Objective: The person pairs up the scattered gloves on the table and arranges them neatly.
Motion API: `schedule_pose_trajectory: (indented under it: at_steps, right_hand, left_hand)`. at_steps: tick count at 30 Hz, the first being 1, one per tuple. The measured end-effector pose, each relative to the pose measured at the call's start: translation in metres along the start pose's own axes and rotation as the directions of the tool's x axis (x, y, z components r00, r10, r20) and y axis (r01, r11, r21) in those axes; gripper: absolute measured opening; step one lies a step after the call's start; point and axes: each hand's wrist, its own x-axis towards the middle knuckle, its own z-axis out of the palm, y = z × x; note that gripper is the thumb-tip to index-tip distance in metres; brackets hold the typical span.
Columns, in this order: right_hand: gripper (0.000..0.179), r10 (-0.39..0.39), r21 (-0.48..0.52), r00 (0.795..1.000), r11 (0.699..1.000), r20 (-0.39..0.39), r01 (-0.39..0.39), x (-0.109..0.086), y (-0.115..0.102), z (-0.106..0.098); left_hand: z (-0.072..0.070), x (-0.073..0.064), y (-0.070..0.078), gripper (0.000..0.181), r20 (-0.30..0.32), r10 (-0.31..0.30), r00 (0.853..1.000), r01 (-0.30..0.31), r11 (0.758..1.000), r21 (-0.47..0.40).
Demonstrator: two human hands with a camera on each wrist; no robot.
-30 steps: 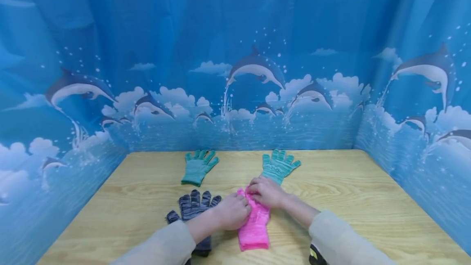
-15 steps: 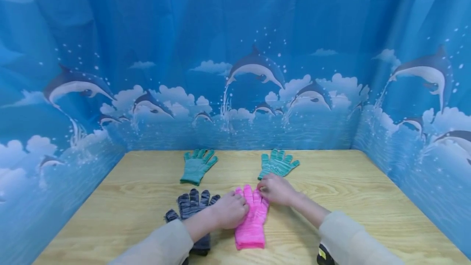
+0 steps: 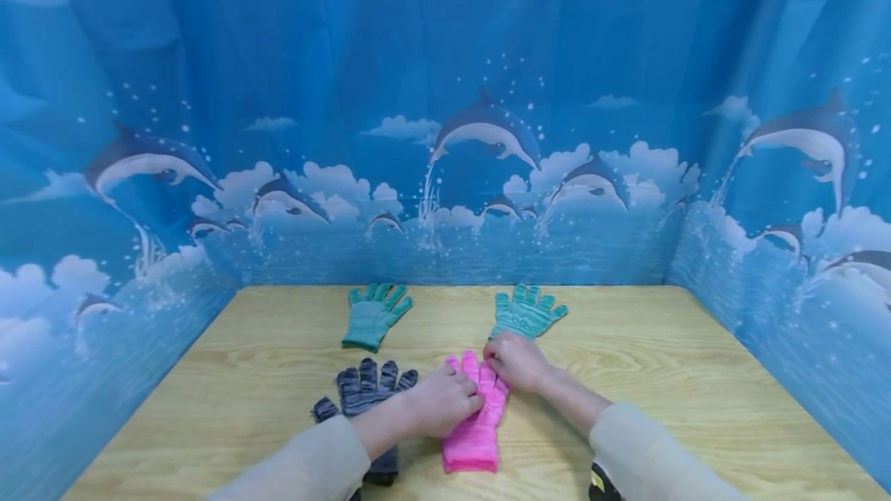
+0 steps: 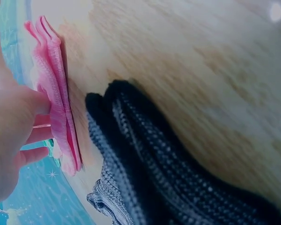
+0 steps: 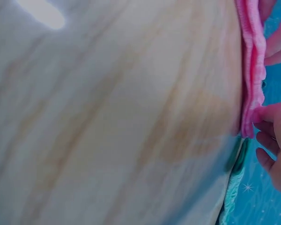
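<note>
One pink knit glove (image 3: pixel 472 447) lies inside the counter's (image 3: pixel 661 377) far edge; left hand (image 3: pixel 445 402), grip apart, seemingly steadies it; right hand (image 3: pixel 518 362) pinches its tip.

1. Head: looks forward and down from above and behind the left hand (image 3: pixel 444 403) and right hand (image 3: pixel 517 362), far enough back to take in the table (image 3: pixel 626 331) and the curtain (image 3: pixel 445 29) beyond them.
2. Left wrist: low and close by the left hand, turned sideways, facing past the dark glove (image 4: pixel 159 159) towards the fingers.
3. Right wrist: equally low and sideways, the right hand at its right edge.
4. Both wrist views share the pink glove (image 4: pixel 57 89) at the fingers and the curtain beyond.
</note>
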Motion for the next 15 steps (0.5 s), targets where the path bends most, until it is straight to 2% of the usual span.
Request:
schedule_pose_trajectory:
  at_steps: [4, 10, 15]
  right_hand:
    - [0.005, 0.031, 0.019, 1.000, 0.999, -0.003, -0.030, 0.0031, -0.0007, -0.0012]
    - [0.005, 0.081, -0.018, 0.996, 0.997, 0.034, -0.081, 0.0033, -0.0023, 0.0048]
    - [0.002, 0.069, -0.025, 0.997, 0.997, 0.016, -0.069, 0.0021, -0.0004, 0.0055]
  left_hand:
    - [-0.0018, -0.0003, 0.0003, 0.026, -0.004, 0.007, 1.000, -0.007, 1.000, 0.012]
    - [-0.0015, -0.0012, 0.0007, 0.028, -0.011, 0.018, 1.000, -0.018, 1.000, 0.020]
    - [-0.0007, -0.0006, 0.0006, 0.028, -0.001, 0.016, 1.000, -0.016, 1.000, 0.023]
